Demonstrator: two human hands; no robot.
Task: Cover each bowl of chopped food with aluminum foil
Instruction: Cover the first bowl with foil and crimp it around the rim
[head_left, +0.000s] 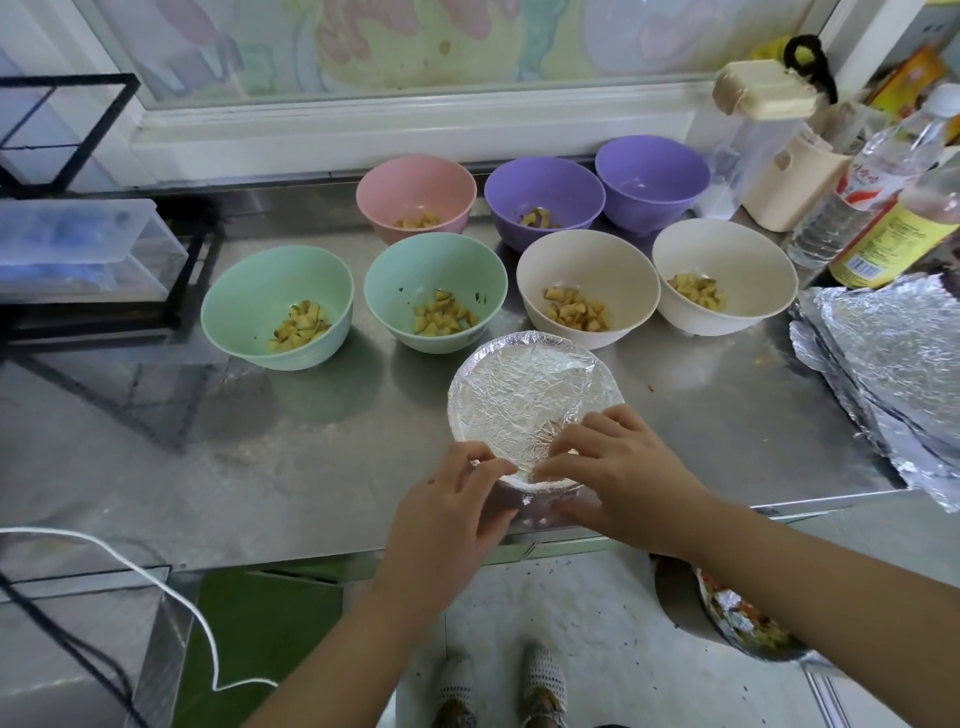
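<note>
We are crimping the foil (519, 374) on one bowl (527, 486), low centre of the frame near the front edge of the surface (311, 467). Our left hand (447, 514) and right hand (623, 467) both pinch the foil at the near rim, fingers curled. Seven open bowls (278, 306) stand behind. The next move, we judge, calls for a fresh sheet from the foil stack (883, 374) at right.

On my feed, the person's two forearms (810, 587) are bare along their whole visible length, as are the left hand (441, 512) and the right hand (618, 467). At the bottom edge I see a pair of white shoes (544, 675), perforated like mesh, with darker brownish toes.
</note>
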